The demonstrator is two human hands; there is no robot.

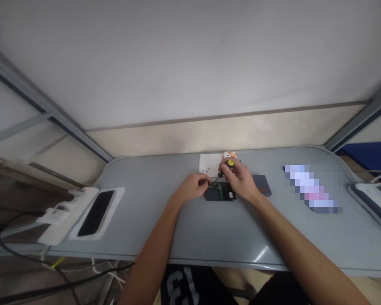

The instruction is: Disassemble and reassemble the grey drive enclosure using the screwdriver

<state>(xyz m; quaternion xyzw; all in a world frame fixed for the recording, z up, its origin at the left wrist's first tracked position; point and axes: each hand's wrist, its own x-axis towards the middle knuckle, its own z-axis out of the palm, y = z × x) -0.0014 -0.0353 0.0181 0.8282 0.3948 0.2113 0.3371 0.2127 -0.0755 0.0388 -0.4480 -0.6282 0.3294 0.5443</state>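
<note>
An opened dark phone-sized device (213,195) with a green circuit board showing lies on the grey table. My right hand (238,176) grips a small screwdriver (230,163) with a yellow end cap. Its thin shaft slants down and left to the upper part of the board. At the device's upper left corner is my left hand (197,185), thumb and fingers pinched together; what they hold, if anything, is too small to make out. Behind the device lies a white sheet (206,161) with several tiny dark pieces on it.
A flat dark panel (263,185) lies right of the device, partly behind my right hand. An orange and white object (229,154) sits at the back. On the left are a phone (96,213) and a power strip (70,216); a blurred-out phone-like item (309,188) lies right.
</note>
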